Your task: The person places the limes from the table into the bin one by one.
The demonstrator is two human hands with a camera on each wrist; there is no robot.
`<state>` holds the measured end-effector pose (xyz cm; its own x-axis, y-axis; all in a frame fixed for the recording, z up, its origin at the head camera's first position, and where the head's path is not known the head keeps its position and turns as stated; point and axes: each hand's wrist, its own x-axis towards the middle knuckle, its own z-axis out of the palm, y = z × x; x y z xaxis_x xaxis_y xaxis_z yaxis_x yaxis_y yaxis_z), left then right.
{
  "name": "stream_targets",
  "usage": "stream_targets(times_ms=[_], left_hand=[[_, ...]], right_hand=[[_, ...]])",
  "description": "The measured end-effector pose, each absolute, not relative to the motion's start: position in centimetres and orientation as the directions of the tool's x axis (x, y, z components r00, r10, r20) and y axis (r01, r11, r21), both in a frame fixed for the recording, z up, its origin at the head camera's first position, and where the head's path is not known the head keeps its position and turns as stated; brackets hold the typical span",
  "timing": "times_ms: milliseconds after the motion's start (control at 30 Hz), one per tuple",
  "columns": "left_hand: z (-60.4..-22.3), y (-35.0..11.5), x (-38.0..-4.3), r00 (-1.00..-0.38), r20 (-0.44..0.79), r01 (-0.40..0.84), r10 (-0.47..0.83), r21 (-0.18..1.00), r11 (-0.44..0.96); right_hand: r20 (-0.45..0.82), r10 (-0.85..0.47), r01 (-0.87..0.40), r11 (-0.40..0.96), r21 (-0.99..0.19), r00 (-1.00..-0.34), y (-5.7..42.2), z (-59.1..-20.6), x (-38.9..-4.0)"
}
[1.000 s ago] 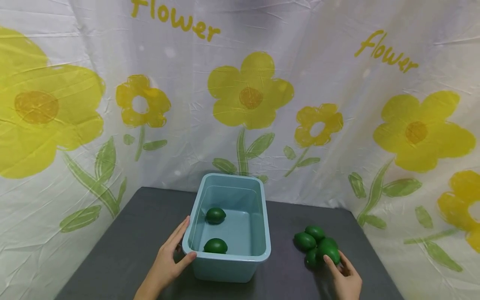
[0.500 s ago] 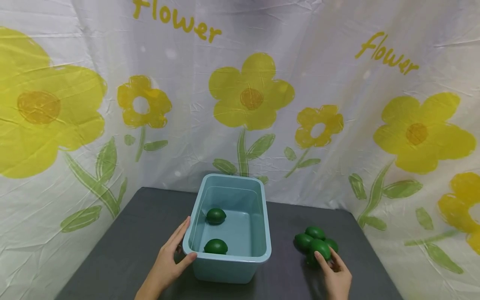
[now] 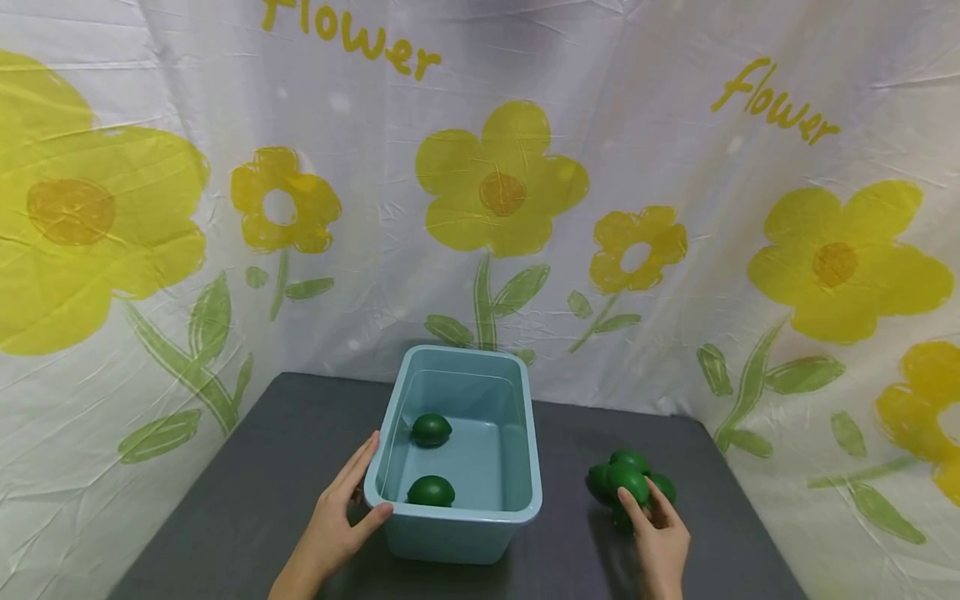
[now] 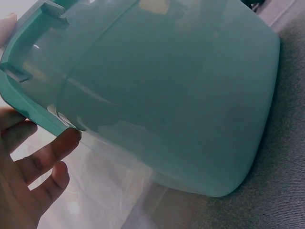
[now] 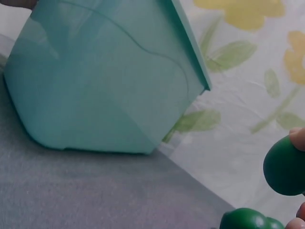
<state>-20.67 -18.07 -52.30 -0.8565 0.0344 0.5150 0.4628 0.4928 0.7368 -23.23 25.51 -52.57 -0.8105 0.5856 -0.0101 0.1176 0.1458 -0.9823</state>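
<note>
My right hand (image 3: 662,543) pinches a glossy, dark-green, oval fruit (image 3: 627,482) above similar fruits (image 3: 597,483), right of the pale-blue plastic bin (image 3: 450,538) my left hand (image 3: 334,525) touches, fingers extended. Probably light, firm, slick fruit; grip mid-body.

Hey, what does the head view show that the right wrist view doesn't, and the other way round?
Only the head view: the inside of the bin, with a farther fruit and a nearer fruit in it, both green, plus the yellow lettering.

Only the right wrist view: a curved line on the bin's outer wall, and a visible gap between the held fruit and the loose fruit below.

Both: the right hand with its fingers holding that fruit, the bin, loose fruit, gray tabletop and flower-printed backdrop.
</note>
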Motion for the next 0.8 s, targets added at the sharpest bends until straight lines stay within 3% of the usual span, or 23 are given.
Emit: stream_targets(times_ms=[800], left_hand=[[-52.5,-18.2,-20.7,-0.867,0.499,0.444,0.025,0.747,0.495]], right_hand=[[0.024,0.496,0.013,0.071,-0.997,-0.868,21.5,-49.7,-25.0]])
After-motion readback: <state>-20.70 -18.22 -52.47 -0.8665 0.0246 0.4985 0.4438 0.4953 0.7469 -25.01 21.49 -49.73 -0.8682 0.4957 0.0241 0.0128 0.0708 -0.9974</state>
